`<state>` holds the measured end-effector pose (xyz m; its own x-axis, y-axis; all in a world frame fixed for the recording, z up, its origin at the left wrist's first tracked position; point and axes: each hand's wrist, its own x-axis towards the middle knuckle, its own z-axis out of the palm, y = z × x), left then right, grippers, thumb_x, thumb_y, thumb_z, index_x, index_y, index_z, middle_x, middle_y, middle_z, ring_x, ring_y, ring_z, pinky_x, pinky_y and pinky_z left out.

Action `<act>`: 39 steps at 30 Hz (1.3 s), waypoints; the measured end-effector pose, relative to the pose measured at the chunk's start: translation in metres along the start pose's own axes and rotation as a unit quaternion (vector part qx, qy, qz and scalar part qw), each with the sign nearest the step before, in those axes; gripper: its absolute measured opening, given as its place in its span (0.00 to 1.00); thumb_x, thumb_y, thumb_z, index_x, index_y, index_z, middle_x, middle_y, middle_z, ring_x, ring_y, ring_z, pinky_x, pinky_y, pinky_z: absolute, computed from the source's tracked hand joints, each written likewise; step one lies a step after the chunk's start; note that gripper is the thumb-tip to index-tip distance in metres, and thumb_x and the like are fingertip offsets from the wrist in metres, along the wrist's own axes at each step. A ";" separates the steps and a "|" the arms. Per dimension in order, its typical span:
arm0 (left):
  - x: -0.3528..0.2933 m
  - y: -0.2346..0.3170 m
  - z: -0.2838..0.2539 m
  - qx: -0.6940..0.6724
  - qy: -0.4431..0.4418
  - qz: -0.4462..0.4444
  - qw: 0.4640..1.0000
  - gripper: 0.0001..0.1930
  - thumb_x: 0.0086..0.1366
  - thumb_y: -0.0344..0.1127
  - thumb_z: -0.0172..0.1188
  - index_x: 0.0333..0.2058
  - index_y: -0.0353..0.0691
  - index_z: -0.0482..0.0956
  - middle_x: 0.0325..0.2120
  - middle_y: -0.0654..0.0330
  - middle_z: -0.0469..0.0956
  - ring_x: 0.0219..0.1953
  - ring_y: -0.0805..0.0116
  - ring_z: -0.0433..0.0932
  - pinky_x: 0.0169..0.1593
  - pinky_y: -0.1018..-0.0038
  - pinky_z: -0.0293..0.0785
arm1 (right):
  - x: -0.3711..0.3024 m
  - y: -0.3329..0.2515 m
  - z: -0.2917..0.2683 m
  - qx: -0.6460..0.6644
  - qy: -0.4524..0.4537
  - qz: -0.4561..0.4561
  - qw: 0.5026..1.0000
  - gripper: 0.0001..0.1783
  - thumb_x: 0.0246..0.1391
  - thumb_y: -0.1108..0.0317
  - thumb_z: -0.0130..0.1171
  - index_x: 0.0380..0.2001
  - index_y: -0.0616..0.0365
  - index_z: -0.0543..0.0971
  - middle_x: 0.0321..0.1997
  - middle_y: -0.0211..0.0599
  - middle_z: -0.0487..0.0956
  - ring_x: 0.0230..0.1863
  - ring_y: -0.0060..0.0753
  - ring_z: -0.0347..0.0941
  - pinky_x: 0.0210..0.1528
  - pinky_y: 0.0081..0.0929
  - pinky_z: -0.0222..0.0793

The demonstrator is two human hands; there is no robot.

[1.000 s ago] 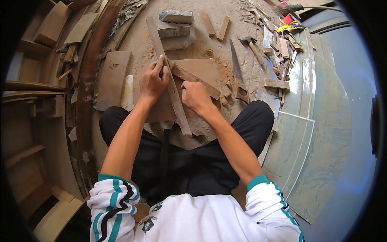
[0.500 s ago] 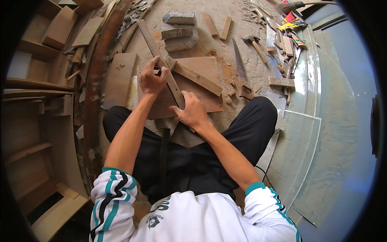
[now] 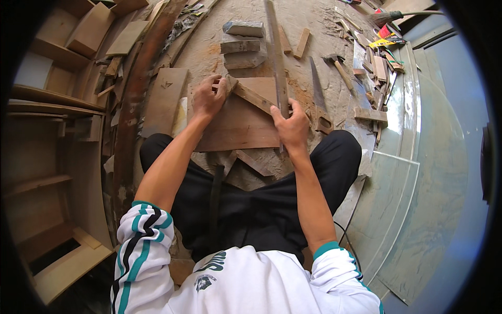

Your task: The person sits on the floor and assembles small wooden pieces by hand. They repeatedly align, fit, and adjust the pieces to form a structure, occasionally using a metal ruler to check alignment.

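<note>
Long wooden strip [image 3: 277, 63] runs away along the right edge of the brown board [image 3: 235, 138], the right hand [image 3: 294, 125] gripping its closer part; positioning it seems the current step. Farther, the left hand [image 3: 208, 99] curls at the end of the shorter bar [image 3: 253, 98], its grip unclear. Next probably calls for steadying both pieces.

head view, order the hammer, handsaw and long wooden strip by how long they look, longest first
1. long wooden strip, reaching the picture's top edge
2. handsaw
3. hammer
</note>
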<state>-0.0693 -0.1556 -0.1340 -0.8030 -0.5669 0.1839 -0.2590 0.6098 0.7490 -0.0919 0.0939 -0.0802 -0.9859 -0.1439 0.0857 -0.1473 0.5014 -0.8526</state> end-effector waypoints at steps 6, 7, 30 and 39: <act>-0.003 0.014 0.006 0.098 0.076 0.149 0.981 0.21 0.59 0.48 0.72 0.47 0.43 0.85 0.44 0.55 0.83 0.47 0.55 0.82 0.50 0.63 0.78 | 0.004 -0.002 -0.009 0.004 -0.002 0.063 0.998 0.29 0.52 0.57 0.69 0.50 0.70 0.80 0.43 0.59 0.84 0.44 0.52 0.83 0.48 0.39 0.77; -0.005 0.017 0.006 0.114 0.096 0.202 0.968 0.20 0.58 0.47 0.73 0.46 0.44 0.85 0.43 0.57 0.83 0.46 0.57 0.82 0.50 0.65 0.78 | 0.005 0.003 -0.009 -0.003 0.009 0.050 0.999 0.29 0.52 0.57 0.69 0.50 0.70 0.80 0.42 0.59 0.84 0.44 0.52 0.83 0.48 0.39 0.77; -0.003 -0.003 0.008 0.073 0.161 0.093 0.980 0.16 0.72 0.46 0.57 0.32 0.39 0.80 0.33 0.54 0.81 0.41 0.47 0.79 0.45 0.57 0.74 | 0.003 0.010 0.012 0.015 -0.052 0.045 0.998 0.28 0.53 0.58 0.69 0.49 0.71 0.80 0.43 0.60 0.84 0.46 0.55 0.82 0.50 0.41 0.76; 0.001 0.002 0.008 0.054 0.000 -0.023 0.998 0.27 0.62 0.61 0.64 0.44 0.41 0.85 0.41 0.52 0.84 0.46 0.51 0.82 0.50 0.59 0.77 | -0.007 0.021 0.026 -0.070 -0.040 -0.029 0.996 0.31 0.53 0.57 0.69 0.51 0.73 0.78 0.50 0.63 0.81 0.52 0.61 0.78 0.56 0.44 0.74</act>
<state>-0.0745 -0.1504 -0.1373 -0.7884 -0.5962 0.1515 -0.3518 0.6391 0.6840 -0.0861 0.0828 -0.1119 -0.9668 -0.2403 0.0871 -0.2191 0.6036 -0.7666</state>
